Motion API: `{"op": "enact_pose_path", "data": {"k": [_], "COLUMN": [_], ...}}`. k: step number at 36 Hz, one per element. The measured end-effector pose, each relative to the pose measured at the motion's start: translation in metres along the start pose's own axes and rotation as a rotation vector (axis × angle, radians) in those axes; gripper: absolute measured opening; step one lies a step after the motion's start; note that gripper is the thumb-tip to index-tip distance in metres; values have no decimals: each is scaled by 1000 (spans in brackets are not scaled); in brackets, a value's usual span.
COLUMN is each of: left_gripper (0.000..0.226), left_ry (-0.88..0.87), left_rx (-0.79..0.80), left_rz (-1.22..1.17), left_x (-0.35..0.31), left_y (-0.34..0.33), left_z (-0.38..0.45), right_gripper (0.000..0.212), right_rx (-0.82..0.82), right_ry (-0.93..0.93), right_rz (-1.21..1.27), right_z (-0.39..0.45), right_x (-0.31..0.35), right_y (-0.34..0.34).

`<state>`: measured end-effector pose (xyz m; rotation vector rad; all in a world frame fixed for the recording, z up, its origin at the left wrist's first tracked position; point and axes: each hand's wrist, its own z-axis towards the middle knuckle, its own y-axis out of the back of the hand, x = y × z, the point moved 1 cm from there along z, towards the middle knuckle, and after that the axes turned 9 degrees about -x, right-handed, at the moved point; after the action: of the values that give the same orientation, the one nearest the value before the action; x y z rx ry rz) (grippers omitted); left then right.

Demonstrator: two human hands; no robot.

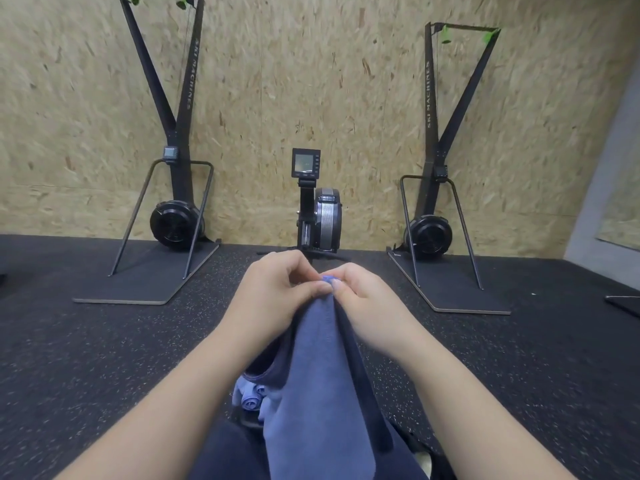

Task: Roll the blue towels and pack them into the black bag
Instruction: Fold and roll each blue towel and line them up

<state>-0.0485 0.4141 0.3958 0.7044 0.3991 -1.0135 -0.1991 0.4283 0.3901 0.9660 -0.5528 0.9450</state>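
1. My left hand (pixel 273 289) has its grip pressed together on the top corner of the blue towel (pixel 311 375): thumb and forefinger meet at the cloth, and the other fingers are curled in behind.
2. My right hand (pixel 367 299) mirrors it, grip pinching the same top edge just beside the left fingertips. A small bright blue fold pokes up between the two pinches.
3. Both hands are held up in front of me at the middle of the view, touching or nearly touching at the fingertips.
4. The towel hangs straight down from the two pinches, narrow at the top and widening toward my lap. Its right edge is folded into a dark band, and its left side curves away in a loose flap.
5. Below the hanging cloth, left of it, lie lighter blue rolled towels (pixel 251 396) in a small heap. I cannot tell what they rest in.
6. Beyond my hands a rowing machine (pixel 320 216) stands on the dark speckled floor (pixel 86 358), flanked by two ski machines (pixel 176 133) against a chipboard wall (pixel 311 64).
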Motion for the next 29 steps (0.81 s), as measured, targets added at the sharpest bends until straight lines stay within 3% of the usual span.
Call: {"op": "enact_pose_path", "data": {"k": [4, 11, 14, 22, 29], "left_gripper": [28, 21, 22, 30, 29], "left_ry": [39, 40, 23, -60, -206], "left_rx": [12, 26, 22, 48, 134], "left_rz": [5, -35, -34, -21, 298], "left_x": [1, 1, 0, 7, 30], "left_y": [0, 1, 0, -8, -10], "left_z": [0, -2, -2, -4, -10], "right_gripper": [24, 7, 10, 18, 16], "right_rx": [14, -4, -13, -214, -333], "right_ry": [-30, -3, 8, 32, 43], "right_rz": [48, 142, 134, 106, 130], "right_z": [-2, -4, -3, 2, 12], "right_x": [1, 0, -4, -10, -18], "right_y": [1, 4, 3, 4, 20]}}
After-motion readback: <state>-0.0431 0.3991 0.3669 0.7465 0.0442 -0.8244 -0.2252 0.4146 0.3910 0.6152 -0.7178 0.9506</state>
